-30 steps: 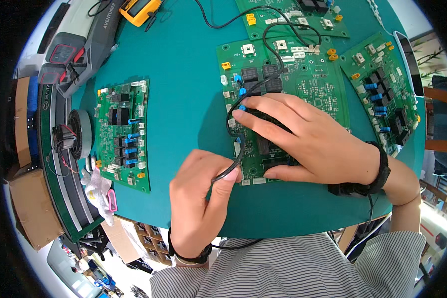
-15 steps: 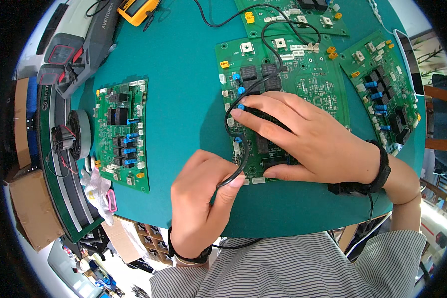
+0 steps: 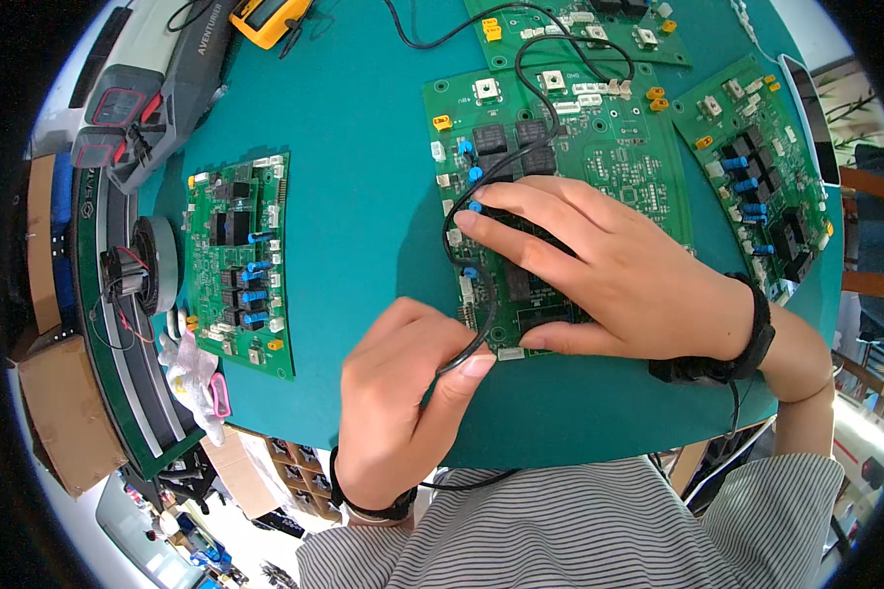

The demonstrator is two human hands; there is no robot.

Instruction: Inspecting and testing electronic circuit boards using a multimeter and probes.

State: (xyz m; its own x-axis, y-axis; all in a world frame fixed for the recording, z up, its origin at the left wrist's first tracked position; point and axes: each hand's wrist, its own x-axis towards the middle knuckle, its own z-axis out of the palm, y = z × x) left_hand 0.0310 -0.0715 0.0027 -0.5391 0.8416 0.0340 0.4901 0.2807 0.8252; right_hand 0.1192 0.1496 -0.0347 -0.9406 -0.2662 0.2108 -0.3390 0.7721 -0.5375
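Note:
A large green circuit board point(image 3: 599, 147) lies in the middle of the teal table. My right hand point(image 3: 609, 270) rests flat on its near half, fingers spread and pointing left over the black parts. My left hand point(image 3: 408, 393) is at the board's near left corner, thumb and fingers pinched on a thin black cable point(image 3: 467, 348). The cable loops up along the board's left edge, under my right fingers, and on toward the far side. A black band sits on my right wrist.
A smaller green board point(image 3: 236, 260) lies to the left, another point(image 3: 756, 177) to the right, and a third point(image 3: 580, 25) at the far edge. A yellow meter point(image 3: 265, 15) and a grey-red tool point(image 3: 147, 93) are far left. White gloves point(image 3: 192, 368) lie near the left rim.
My left hand has shifted slightly right and up along the cable toward the board's corner. My right hand has stayed pressed on the board.

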